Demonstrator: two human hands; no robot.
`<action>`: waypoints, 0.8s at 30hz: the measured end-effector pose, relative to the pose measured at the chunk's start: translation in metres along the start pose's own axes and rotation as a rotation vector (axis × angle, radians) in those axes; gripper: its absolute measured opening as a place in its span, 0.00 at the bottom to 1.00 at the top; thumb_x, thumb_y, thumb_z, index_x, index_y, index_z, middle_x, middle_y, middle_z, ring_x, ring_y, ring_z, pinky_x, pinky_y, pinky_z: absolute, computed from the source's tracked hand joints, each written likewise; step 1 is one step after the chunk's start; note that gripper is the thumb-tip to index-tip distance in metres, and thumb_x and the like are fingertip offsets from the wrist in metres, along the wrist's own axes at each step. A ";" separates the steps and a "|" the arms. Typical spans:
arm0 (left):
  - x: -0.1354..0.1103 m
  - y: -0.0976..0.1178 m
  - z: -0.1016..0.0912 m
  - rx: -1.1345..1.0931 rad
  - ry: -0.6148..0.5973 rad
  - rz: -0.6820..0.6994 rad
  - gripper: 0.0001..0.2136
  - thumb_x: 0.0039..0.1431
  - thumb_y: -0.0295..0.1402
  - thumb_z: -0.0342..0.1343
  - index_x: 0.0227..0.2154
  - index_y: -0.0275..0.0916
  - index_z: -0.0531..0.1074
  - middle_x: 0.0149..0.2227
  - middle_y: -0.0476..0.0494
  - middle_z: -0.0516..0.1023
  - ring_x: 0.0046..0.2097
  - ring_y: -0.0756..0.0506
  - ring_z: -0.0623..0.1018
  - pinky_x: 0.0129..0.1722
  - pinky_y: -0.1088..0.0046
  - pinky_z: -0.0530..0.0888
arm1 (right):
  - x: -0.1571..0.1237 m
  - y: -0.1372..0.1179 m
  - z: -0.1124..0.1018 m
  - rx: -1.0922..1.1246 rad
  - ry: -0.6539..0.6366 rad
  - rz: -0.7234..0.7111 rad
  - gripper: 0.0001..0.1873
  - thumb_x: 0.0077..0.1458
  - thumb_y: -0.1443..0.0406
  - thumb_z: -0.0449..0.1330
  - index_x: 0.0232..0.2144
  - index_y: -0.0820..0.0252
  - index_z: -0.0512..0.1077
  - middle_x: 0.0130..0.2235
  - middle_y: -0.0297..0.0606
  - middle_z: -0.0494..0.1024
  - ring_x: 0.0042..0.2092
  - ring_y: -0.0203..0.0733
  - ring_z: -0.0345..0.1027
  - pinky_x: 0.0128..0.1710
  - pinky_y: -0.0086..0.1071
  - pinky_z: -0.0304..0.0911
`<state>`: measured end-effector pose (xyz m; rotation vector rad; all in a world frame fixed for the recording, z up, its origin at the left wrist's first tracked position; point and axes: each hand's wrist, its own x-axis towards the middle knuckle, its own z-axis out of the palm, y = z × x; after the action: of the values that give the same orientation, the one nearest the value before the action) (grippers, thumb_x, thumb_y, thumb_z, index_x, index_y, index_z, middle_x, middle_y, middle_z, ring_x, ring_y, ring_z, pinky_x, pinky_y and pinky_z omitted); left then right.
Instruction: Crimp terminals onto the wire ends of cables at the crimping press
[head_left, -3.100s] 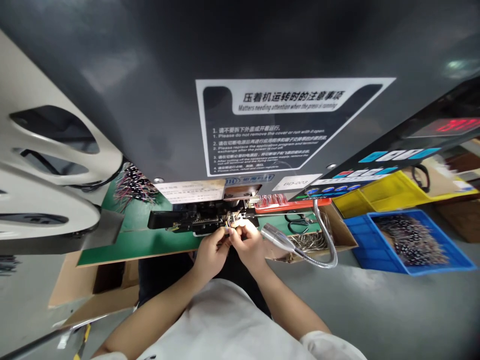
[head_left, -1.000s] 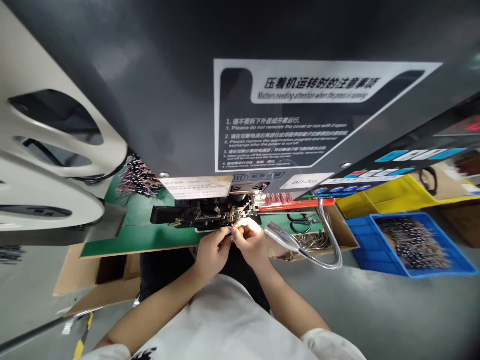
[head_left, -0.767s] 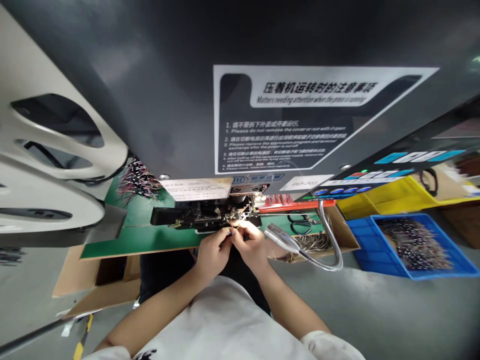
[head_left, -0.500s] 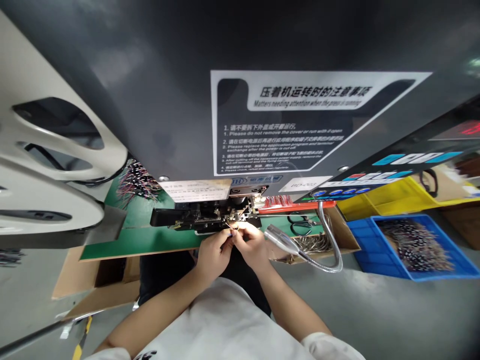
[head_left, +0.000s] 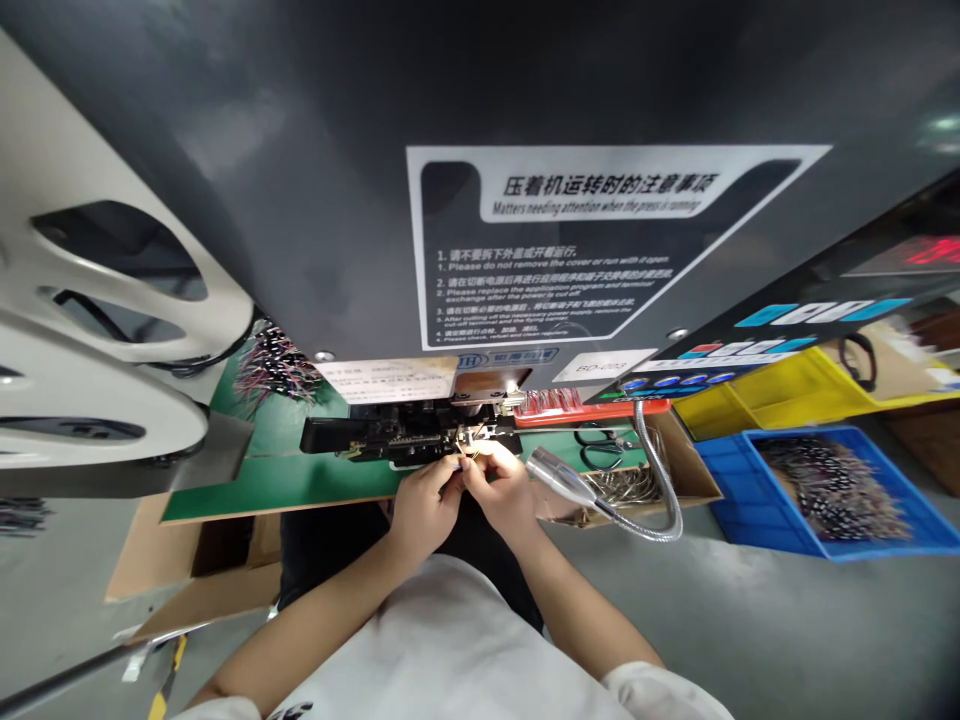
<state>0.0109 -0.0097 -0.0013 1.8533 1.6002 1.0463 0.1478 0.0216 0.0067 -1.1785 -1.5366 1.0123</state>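
At the front edge of the green board (head_left: 277, 497), two hands work just below the crimping press (head_left: 409, 435).

The left hand (head_left: 424, 510) and the right hand (head_left: 499, 490) are close together, and their fingertips (head_left: 459, 466) pinch a thin wire (head_left: 465, 452). This wire is very small, but its end seems to point up to the press. The head of a gooseneck lamp (head_left: 559, 475) is just beside the right hand, so open room is only toward the body.

factory workshop, wire crimping press (head_left: 420, 250), parts bins (head_left: 832, 500)
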 end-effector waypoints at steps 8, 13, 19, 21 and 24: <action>0.001 0.001 0.000 -0.014 -0.028 0.004 0.08 0.67 0.32 0.51 0.42 0.43 0.75 0.39 0.45 0.84 0.39 0.44 0.83 0.38 0.73 0.74 | 0.000 0.002 0.001 -0.042 0.061 0.038 0.07 0.56 0.62 0.60 0.30 0.59 0.70 0.20 0.25 0.58 0.22 0.32 0.52 0.22 0.28 0.53; 0.002 0.000 0.001 -0.018 -0.041 -0.007 0.08 0.67 0.32 0.51 0.42 0.43 0.75 0.39 0.45 0.84 0.40 0.44 0.83 0.38 0.73 0.74 | 0.001 0.002 0.000 0.018 0.022 0.028 0.07 0.58 0.62 0.59 0.34 0.60 0.73 0.21 0.26 0.60 0.22 0.33 0.54 0.23 0.28 0.56; 0.004 0.000 0.001 -0.019 -0.023 0.008 0.07 0.67 0.31 0.52 0.42 0.42 0.75 0.41 0.44 0.84 0.41 0.43 0.83 0.40 0.72 0.75 | 0.001 0.001 0.000 -0.007 0.025 -0.017 0.08 0.59 0.63 0.58 0.36 0.61 0.75 0.23 0.29 0.64 0.23 0.34 0.56 0.23 0.28 0.58; 0.005 0.000 0.001 -0.013 -0.017 0.004 0.07 0.66 0.30 0.53 0.42 0.42 0.75 0.41 0.44 0.84 0.41 0.43 0.83 0.39 0.72 0.75 | 0.003 0.000 0.000 -0.011 0.033 -0.038 0.07 0.59 0.64 0.58 0.36 0.61 0.75 0.23 0.29 0.64 0.23 0.34 0.57 0.24 0.28 0.58; 0.005 0.000 0.001 -0.003 -0.009 -0.005 0.07 0.66 0.30 0.53 0.41 0.42 0.75 0.40 0.44 0.84 0.40 0.44 0.83 0.38 0.73 0.75 | 0.005 0.000 0.002 -0.025 0.048 -0.059 0.07 0.59 0.64 0.58 0.34 0.60 0.75 0.22 0.28 0.62 0.23 0.34 0.56 0.23 0.28 0.58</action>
<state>0.0113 -0.0051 -0.0008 1.8480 1.5964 1.0366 0.1457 0.0263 0.0072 -1.1601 -1.5420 0.9221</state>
